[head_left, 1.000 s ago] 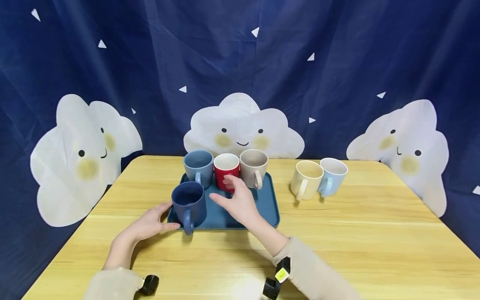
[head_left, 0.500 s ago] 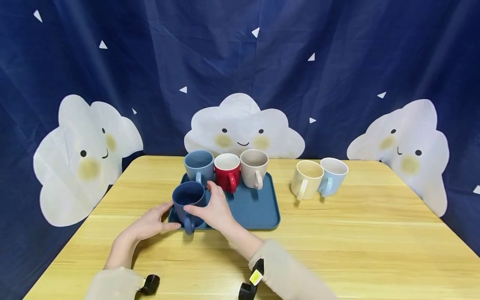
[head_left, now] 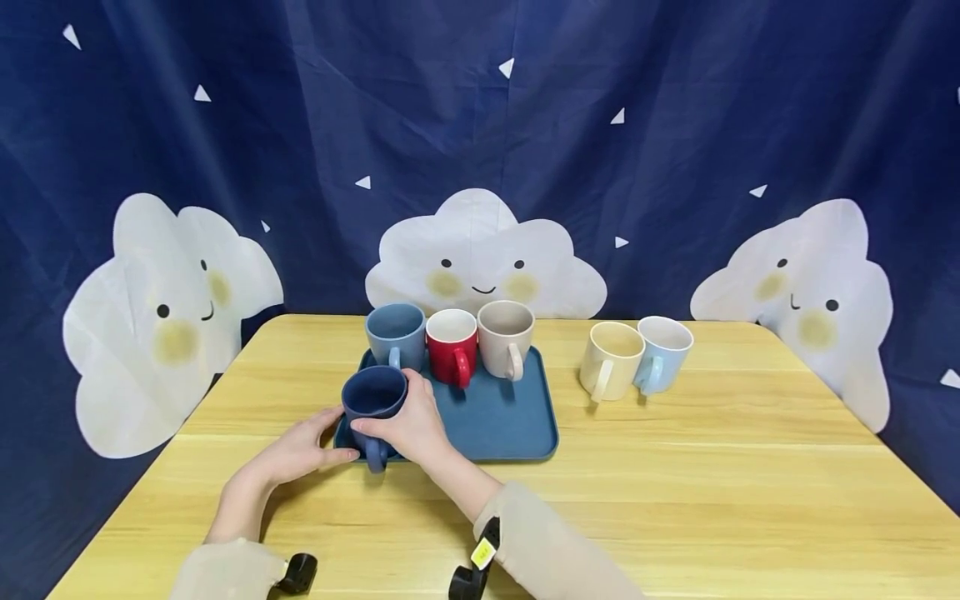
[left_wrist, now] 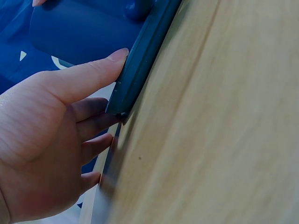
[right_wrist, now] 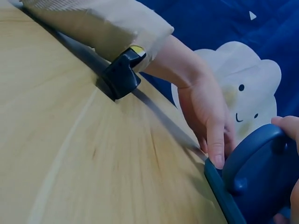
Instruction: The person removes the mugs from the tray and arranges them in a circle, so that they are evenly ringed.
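A dark blue mug [head_left: 373, 390] stands upright on the near left corner of a blue tray [head_left: 502, 425], its handle [right_wrist: 247, 151] facing the person. The right hand [head_left: 411, 427] grips this mug from the right, thumb at the near side and fingers round the far side. At the tray's left corner, the left hand [head_left: 296, 450] holds the edge; its thumb [left_wrist: 98, 77] presses the rim while the other fingers lie at the outer side. Behind the dark blue mug, a grey-blue mug [head_left: 396, 333], a red mug [head_left: 448, 354] and a beige mug [head_left: 497, 346] form a row.
A cream mug [head_left: 611, 367] and a light blue mug [head_left: 669, 354] stand close together on the wooden table [head_left: 720, 483], right of the tray. A dark blue curtain [head_left: 660, 167] with white clouds hangs behind the table.
The right hand has moved left and nearer from the red mug to the dark blue mug, and its fingers have closed on it. The left hand stays at the tray's corner.
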A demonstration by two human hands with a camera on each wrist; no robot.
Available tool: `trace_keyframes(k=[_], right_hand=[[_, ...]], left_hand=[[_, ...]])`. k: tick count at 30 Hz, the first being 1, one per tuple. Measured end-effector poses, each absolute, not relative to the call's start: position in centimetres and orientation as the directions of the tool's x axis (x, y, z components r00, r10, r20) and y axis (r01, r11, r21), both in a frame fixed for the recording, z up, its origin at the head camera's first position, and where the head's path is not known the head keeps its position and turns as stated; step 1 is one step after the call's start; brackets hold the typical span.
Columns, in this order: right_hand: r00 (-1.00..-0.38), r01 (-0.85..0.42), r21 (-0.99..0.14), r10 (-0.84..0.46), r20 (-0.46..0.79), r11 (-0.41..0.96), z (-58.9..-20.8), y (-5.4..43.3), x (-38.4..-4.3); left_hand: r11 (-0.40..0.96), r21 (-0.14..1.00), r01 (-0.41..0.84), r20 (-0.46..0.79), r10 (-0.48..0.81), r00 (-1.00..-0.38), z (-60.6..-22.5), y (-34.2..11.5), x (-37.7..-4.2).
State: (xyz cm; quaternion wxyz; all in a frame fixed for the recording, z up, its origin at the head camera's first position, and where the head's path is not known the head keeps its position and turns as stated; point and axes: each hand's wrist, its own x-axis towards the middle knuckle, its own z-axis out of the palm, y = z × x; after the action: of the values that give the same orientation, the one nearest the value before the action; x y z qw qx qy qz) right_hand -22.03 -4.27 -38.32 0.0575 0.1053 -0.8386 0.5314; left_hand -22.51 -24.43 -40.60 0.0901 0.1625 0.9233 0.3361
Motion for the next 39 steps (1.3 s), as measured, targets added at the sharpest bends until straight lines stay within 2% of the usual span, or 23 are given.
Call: trace_keyframes(k=[14,23,30,39], right_hand=[[-0.975,-0.222,-0.85,-0.105,0.196,0.477,-38.1,-4.6,-22.6],[-0.963,-0.261,-0.823,-0.078,0.258,0.505,-38.4,-4.3,-22.2],[-0.961,-0.273,-0.833,-0.097,0.258,0.482,-38.2,-2.0,-22.6],[-0.934,-0.353,-0.812,-0.125,0.334,0.464,-35.9,2.1,-22.1]], left_hand=[[0.717,0.657,0.231,-0.061,0.356,-0.932,-40.6,-24.5,-22.6],[0.715,0.655,0.244,-0.051,0.364,-0.93,-40.6,-24.5,-22.6],[0.738,0.626,0.252,-0.061,0.369,-0.928,-40.6,-24.3,-22.7],[0.725,0.644,0.243,-0.068,0.371,-0.926,-40.7,-24.5,-22.7]])
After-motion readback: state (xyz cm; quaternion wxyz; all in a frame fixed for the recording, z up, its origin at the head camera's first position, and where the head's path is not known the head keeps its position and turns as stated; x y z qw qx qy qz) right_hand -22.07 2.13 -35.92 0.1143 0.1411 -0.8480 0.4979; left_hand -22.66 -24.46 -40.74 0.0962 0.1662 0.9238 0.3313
